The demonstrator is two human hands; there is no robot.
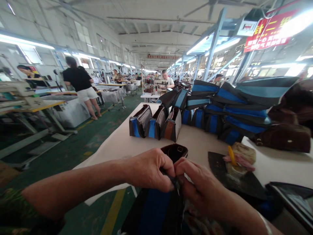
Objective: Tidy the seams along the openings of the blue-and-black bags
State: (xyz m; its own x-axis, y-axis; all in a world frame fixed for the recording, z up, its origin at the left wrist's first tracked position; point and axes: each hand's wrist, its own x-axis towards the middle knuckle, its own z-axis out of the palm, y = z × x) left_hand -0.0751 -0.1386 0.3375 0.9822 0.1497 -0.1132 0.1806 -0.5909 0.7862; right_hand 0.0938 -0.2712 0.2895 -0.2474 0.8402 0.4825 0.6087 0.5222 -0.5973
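Note:
A dark bag with a blue stripe (154, 209) is in front of me, over the near edge of the table. My left hand (151, 168) pinches its upper edge between thumb and fingers. Right beside it, my right hand (195, 179) is closed on the same edge, the two sets of fingertips almost touching. Just beyond my fingers shows a dark brown opening with a small metal buckle (179, 149); whether it belongs to the same bag is hidden by my hands.
Three upright bags (152, 128) stand on the pale table (117, 147). Farther right is a heap of blue-striped bags (212, 120). A dark board (220, 169) carries a tub with a yellow-handled tool (231, 156). A brown bag (285, 138) lies at right. Co-workers and sewing machines fill the background.

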